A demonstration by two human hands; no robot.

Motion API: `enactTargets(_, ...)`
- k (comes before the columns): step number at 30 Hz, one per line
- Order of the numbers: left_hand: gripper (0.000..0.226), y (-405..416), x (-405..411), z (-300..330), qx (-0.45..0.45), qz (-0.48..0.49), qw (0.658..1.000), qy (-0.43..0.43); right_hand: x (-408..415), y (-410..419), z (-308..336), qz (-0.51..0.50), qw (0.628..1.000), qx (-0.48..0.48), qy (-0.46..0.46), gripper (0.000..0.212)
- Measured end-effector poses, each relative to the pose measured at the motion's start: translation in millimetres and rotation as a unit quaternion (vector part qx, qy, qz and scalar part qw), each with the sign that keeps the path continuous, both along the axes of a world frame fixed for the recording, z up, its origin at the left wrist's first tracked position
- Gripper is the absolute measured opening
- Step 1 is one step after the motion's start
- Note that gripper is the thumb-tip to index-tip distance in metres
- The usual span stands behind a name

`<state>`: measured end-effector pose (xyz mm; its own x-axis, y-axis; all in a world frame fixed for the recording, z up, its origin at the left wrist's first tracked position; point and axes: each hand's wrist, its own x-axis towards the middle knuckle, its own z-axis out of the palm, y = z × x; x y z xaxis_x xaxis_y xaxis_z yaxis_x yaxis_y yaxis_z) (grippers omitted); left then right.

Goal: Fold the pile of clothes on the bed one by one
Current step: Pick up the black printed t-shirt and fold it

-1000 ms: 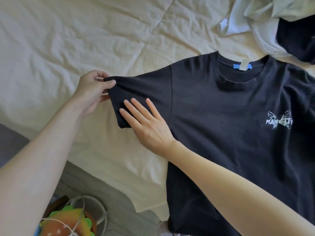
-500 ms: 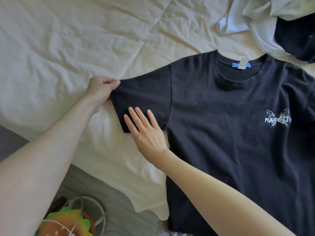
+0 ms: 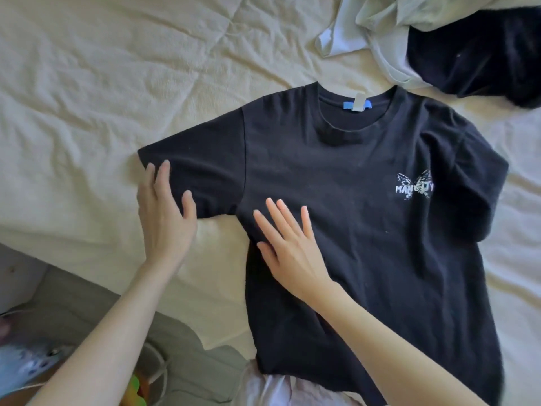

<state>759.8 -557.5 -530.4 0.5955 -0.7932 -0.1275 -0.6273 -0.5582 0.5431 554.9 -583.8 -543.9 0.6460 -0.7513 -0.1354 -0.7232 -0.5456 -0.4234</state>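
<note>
**Smoothing the black T-shirt before the first fold**

You are at the flattening step: the black T-shirt point(image 3: 366, 224) lies face up on the bed point(image 3: 102, 83), collar at the far side, hem toward the near edge, with the blue neck label point(image 3: 445, 105) showing inside the collar and the small white butterfly print point(image 3: 414, 186) on the chest at the right. No fold has been made in it yet, by the look of how it lies.

Your left hand point(image 3: 165, 218) rests flat on the outer end of the left sleeve point(image 3: 199, 171), fingers straight and pointing toward the far side, thumb spread across the sleeve's near hem; its grip is wide and holds nothing. Your right hand point(image 3: 288, 244) lies palm down on the shirt's body just beside the armpit seam, fingers splayed and straight, likewise wide and only pressing the cloth. Both forearms come in from the near edge, the right one crossing over the lower part of the shirt.

The right sleeve point(image 3: 468, 177) looks bunched and partly tucked under (it is the rougher side), so it probably wants spreading before you fold. After that, the next move likely calls for pinching the left sleeve and shoulder and carrying them across the body, which means changing from flat palms to a proper pinch.

The rest of the pile point(image 3: 439, 39), pale garments and a dark one, waits at the far right corner, well apart from your hands.
</note>
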Motion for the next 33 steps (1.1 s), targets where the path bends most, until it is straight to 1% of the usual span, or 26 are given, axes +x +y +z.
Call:
enactTargets(2, 0.053, 7, -48, 2, 0.008, -0.082, 0.996, -0.034, -48, -6, 3, -0.056, 0.998, 0.003, 0.021, 0.051)
enactTargets(4, 0.053, 9, -99, 0, 0.024, -0.163, 0.986, -0.028, -98, -12, 7, -0.125, 0.992, 0.007, 0.028, 0.051)
enactTargets(7, 0.054, 8, -169, -7, 0.069, -0.266, 0.961, -0.017, -171, -20, 12, -0.221, 0.975, 0.002, 0.031, 0.048)
enactTargets(11, 0.057, -5, -247, -23, 0.146, -0.342, 0.928, -0.034, -254, -38, 11, -0.315, 0.949, -0.015, 0.031, 0.043)
enactTargets(13, 0.057, -17, -281, -32, 0.163, -0.362, 0.917, -0.048, -286, -54, 10, -0.383, 0.924, 0.009, -0.002, 0.043)
enactTargets(14, 0.057, -23, -296, -35, 0.168, -0.368, 0.913, -0.05, -298, -64, 9, -0.438, 0.897, 0.043, -0.039, 0.043)
enactTargets(15, 0.058, -28, -310, -39, 0.176, -0.37, 0.911, -0.045, -308, -76, 7, -0.503, 0.855, 0.094, -0.079, 0.043)
enactTargets(17, 0.063, -37, -329, -47, 0.209, -0.366, 0.906, -0.031, -322, -101, 3, -0.606, 0.745, 0.226, -0.162, 0.04)
enactTargets(18, 0.067, -40, -336, -52, 0.232, -0.363, 0.902, -0.031, -326, -113, 0, -0.624, 0.697, 0.292, -0.2, 0.036)
enactTargets(19, 0.071, -43, -340, -56, 0.256, -0.362, 0.895, -0.036, -328, -123, -2, -0.623, 0.66, 0.35, -0.231, 0.032)
enactTargets(21, 0.074, -46, -343, -62, 0.29, -0.36, 0.885, -0.051, -331, -138, -6, -0.606, 0.6, 0.447, -0.271, 0.028)
enactTargets(23, 0.074, -48, -342, -64, 0.31, -0.357, 0.88, -0.056, -334, -151, -9, -0.602, 0.547, 0.504, -0.292, 0.017)
enactTargets(24, 0.074, -48, -342, -64, 0.318, -0.356, 0.877, -0.056, -335, -156, -8, -0.613, 0.518, 0.509, -0.311, 0.012)
enactTargets(25, 0.074, -49, -342, -64, 0.327, -0.355, 0.874, -0.055, -337, -162, -6, -0.628, 0.494, 0.498, -0.336, 0.014)
enactTargets(26, 0.073, -50, -342, -63, 0.334, -0.354, 0.872, -0.055, -341, -168, -4, -0.645, 0.484, 0.469, -0.359, 0.02)
enactTargets(27, 0.073, -51, -343, -63, 0.34, -0.353, 0.87, -0.058, -348, -174, -1, -0.661, 0.496, 0.42, -0.374, 0.023)
enactTargets(28, 0.073, -52, -344, -62, 0.346, -0.352, 0.867, -0.061, -356, -179, 2, -0.67, 0.531, 0.353, -0.381, 0.02)
enactTargets(30, 0.072, -54, -345, -60, 0.357, -0.351, 0.863, -0.066, -373, -187, 11, -0.65, 0.622, 0.206, -0.386, 0.014)
enactTargets(31, 0.072, -55, -346, -60, 0.362, -0.35, 0.861, -0.066, -379, -190, 16, -0.629, 0.659, 0.153, -0.381, 0.016)
enactTargets(32, 0.072, -56, -347, -59, 0.368, -0.348, 0.86, -0.065, -385, -193, 17, -0.613, 0.685, 0.128, -0.373, 0.017)
enactTargets(33, 0.072, -57, -347, -59, 0.373, -0.347, 0.858, -0.064, -390, -196, 13, -0.608, 0.694, 0.135, -0.361, 0.016)
